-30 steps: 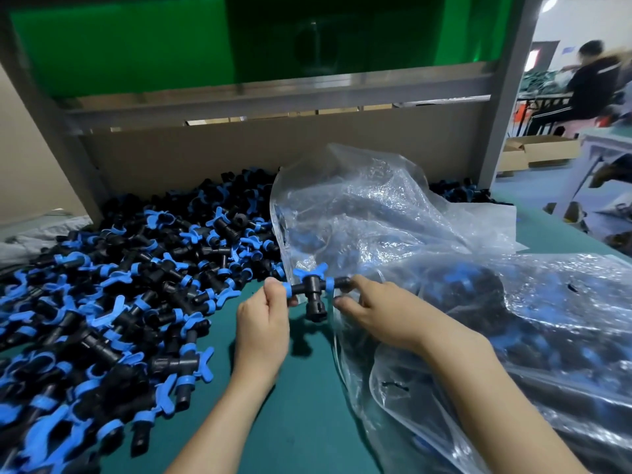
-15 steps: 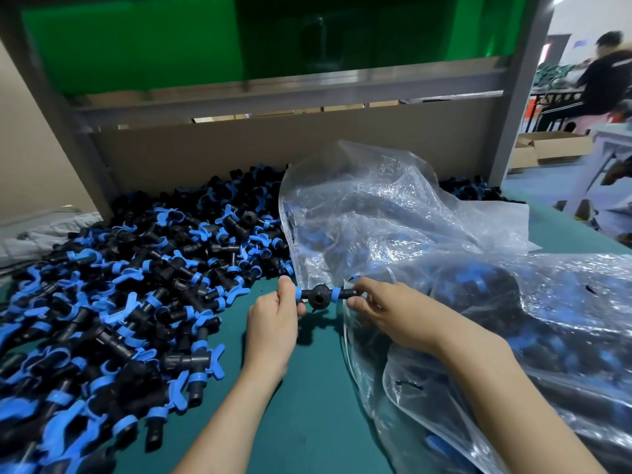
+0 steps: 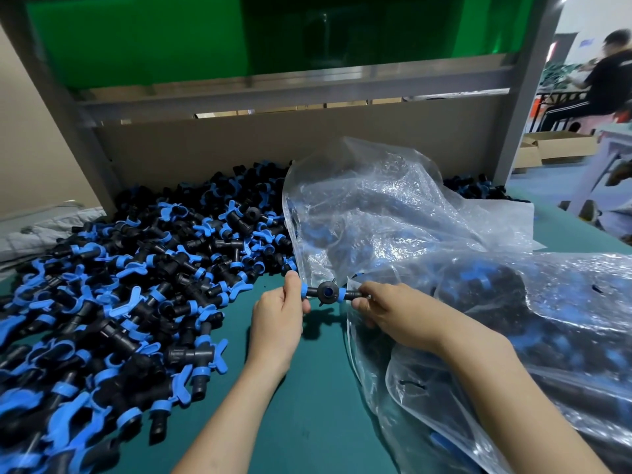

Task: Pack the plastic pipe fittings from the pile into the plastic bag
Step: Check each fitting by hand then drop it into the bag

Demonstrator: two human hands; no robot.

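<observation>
**1 fitting held at the bag, not yet packed**

The left hand [image 3: 277, 323] and right hand [image 3: 396, 313] each pinch 1 end of a single black-and-blue fitting [image 3: 327, 293]. They hold it level between them, above the table [image 3: 307, 405], with its middle socket facing the camera. The pile [image 3: 136, 285] lies left of the left hand, spread across the table. The plastic bag [image 3: 393, 206] rises just beyond the right hand, its near edge close to that hand's fingers.

Judgement: the step in hand appears to be presenting 1 fitting for bagging. The next move calls for the left hand to let go and the right hand to carry the piece through the bag's mouth.

Limits of view:
- The bag's mouth cannot be made out among the folds.
- A filled bag [image 3: 513, 336] lies under the right forearm. Whether it is separate from the upright film cannot be told.
- The pile's part nearest the camera is blurred and cut off at the frame edge.
</observation>
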